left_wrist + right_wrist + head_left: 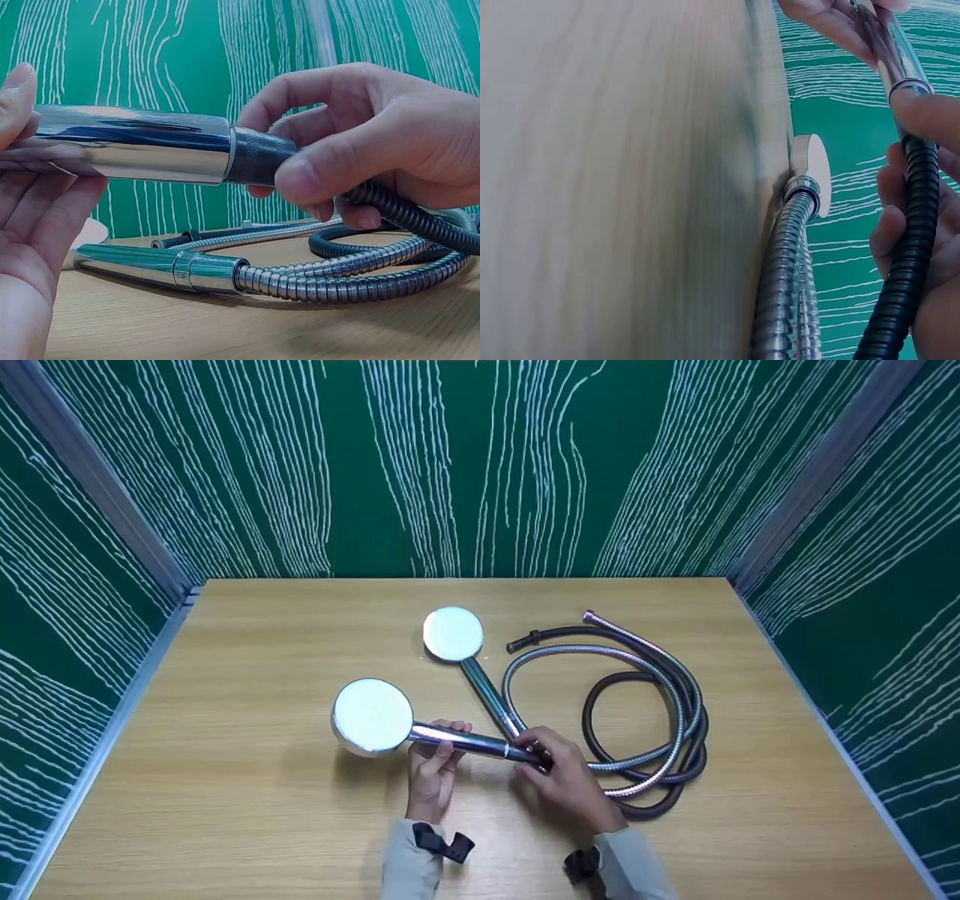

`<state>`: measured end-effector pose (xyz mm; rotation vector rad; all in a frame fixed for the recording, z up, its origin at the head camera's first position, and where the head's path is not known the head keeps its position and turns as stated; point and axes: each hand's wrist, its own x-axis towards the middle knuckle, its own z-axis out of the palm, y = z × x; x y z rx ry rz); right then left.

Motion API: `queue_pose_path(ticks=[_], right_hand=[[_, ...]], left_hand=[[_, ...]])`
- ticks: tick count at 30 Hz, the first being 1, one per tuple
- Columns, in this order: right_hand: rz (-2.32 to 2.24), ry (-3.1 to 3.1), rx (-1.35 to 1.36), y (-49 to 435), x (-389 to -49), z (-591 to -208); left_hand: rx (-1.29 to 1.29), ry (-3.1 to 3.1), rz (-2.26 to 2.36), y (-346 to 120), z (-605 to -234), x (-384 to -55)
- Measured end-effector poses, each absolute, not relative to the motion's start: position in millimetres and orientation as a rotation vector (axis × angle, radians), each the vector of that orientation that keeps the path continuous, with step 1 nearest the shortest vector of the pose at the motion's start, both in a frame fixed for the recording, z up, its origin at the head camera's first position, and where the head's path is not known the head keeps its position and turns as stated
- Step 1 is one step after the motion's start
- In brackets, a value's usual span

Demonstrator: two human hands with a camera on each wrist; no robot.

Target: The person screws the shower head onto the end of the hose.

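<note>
My left hand (431, 781) holds a chrome shower head (373, 715) by its handle, the round white face turned up and to the left. At the handle's lower end, my right hand (568, 781) pinches the dark connector (259, 156) of a black ribbed hose (911, 255) between thumb and fingers. The connector meets the handle end in line; whether it is threaded in is hidden. Behind them a second shower head (453, 634) lies on the table, with a silver metal hose (352, 279) joined to its handle.
Both hoses lie in overlapping coils on the right of the wooden table (225, 697). Their loose ends, one silver (589, 616) and one black (517, 645), point toward the back. Green walls with white lines stand around the table.
</note>
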<state>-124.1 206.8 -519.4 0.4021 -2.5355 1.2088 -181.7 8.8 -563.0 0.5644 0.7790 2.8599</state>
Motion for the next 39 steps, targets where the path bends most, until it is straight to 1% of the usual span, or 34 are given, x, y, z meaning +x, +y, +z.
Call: queue_pose_path(ticks=[10, 16, 31, 39], right_hand=[[1.207, -2.478, 0.464, 208.1, -125.7, -520.8], [1.229, -2.491, 0.453, 208.6, -125.6, -521.9], [1.227, -2.482, 0.428, 206.4, -125.4, -522.3], [1.231, -2.427, 0.481, 208.7, -125.9, -524.0]], left_hand=[[0.589, 0.787, 2.871, 9.4, -563.9, -181.6], [0.608, 0.788, 2.874, 9.3, -565.9, -182.2], [0.527, 0.791, 2.87, 10.0, -561.5, -181.2], [0.652, 0.763, 2.87, 10.6, -565.1, -183.2]])
